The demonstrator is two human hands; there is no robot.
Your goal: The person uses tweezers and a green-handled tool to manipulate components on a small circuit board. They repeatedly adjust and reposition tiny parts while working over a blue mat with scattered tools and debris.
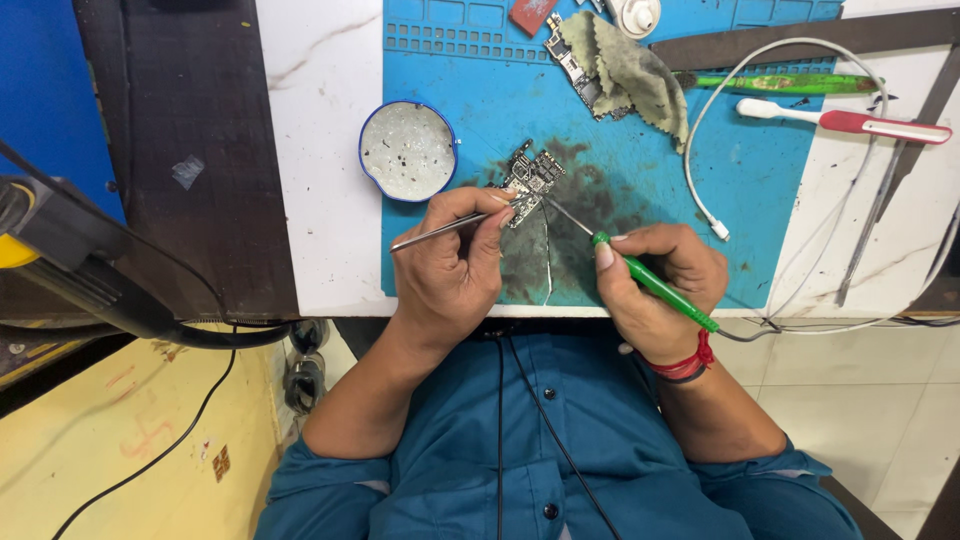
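Your left hand (450, 265) is pinching tweezers (440, 231) on the circuit board (532, 178); right hand (660, 290) is gripping the green soldering iron (650, 283).

I count two circuit boards on the blue mat (760, 200): one small circuit board (532, 180) at its middle and a second circuit board (572, 62) near its far edge, half under one grey-green cloth (628, 72). I have two hand tools: one pair of tweezers (440, 232) and one green-handled iron (650, 282). One round tin (407, 150) sits at the mat's left edge. Two brushes lie toward its right: one green brush (790, 84), one red-and-white brush (850, 120). One white cable (700, 150) loops across it.
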